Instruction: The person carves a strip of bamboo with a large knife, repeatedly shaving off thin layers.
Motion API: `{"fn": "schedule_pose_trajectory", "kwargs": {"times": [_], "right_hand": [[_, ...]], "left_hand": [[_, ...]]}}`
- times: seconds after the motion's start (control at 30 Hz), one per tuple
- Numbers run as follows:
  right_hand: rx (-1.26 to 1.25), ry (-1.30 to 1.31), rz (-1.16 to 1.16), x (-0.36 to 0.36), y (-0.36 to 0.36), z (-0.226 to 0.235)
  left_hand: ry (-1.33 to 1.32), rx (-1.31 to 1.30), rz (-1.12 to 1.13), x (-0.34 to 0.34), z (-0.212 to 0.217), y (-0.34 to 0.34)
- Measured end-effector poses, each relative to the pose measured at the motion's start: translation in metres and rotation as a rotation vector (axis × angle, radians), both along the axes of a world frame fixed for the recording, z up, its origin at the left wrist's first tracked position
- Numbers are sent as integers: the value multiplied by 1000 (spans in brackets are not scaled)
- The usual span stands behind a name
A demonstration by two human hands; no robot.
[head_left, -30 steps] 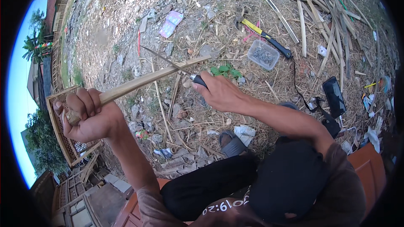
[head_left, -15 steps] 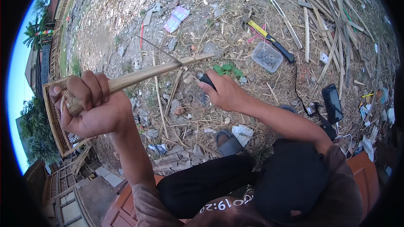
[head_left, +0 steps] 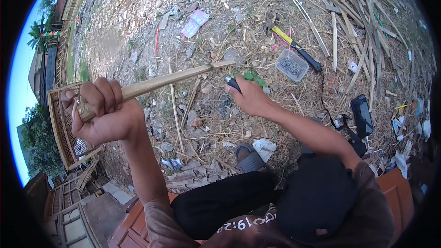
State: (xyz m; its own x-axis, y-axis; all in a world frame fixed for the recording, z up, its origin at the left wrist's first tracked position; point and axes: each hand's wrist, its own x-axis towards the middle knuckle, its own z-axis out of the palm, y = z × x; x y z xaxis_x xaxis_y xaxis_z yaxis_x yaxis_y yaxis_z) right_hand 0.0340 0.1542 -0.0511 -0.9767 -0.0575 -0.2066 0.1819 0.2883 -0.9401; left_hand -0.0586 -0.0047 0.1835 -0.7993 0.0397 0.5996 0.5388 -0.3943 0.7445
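Observation:
In my left hand [head_left: 105, 110] I grip the thick end of a long pale bamboo stick [head_left: 170, 79], fingers wrapped round it. Its thin tip points right and slightly away from me. Just below that tip, my right hand [head_left: 251, 98] is closed round the black handle of a knife [head_left: 233, 84], with a silver collar at the front. The knife's blade hardly shows now; whether it touches the stick I cannot tell.
A yellow and black hammer [head_left: 294, 43] lies beside a clear tub of nails [head_left: 292, 65]. Bamboo strips [head_left: 353, 23] are heaped at the far right. A phone [head_left: 362, 115] rests on the right. A latticed bamboo frame [head_left: 57, 128] stands left, beyond my left hand.
The knife's long blade, earlier seen crossing the stick, has turned and hardly shows. My right hand has shifted slightly right. The stick has barely moved.

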Motion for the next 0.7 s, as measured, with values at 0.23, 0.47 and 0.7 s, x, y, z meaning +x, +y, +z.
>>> {"fn": "schedule_pose_trajectory", "kwargs": {"times": [0.23, 0.47, 0.7], "right_hand": [[-240, 57, 43, 9, 5, 73], [40, 47, 27, -12, 13, 0], [-201, 154, 110, 7, 10, 68]], "left_hand": [[5, -3, -193, 1, 3, -1], [37, 12, -31, -3, 2, 8], [-27, 6, -4, 2, 5, 6]]}}
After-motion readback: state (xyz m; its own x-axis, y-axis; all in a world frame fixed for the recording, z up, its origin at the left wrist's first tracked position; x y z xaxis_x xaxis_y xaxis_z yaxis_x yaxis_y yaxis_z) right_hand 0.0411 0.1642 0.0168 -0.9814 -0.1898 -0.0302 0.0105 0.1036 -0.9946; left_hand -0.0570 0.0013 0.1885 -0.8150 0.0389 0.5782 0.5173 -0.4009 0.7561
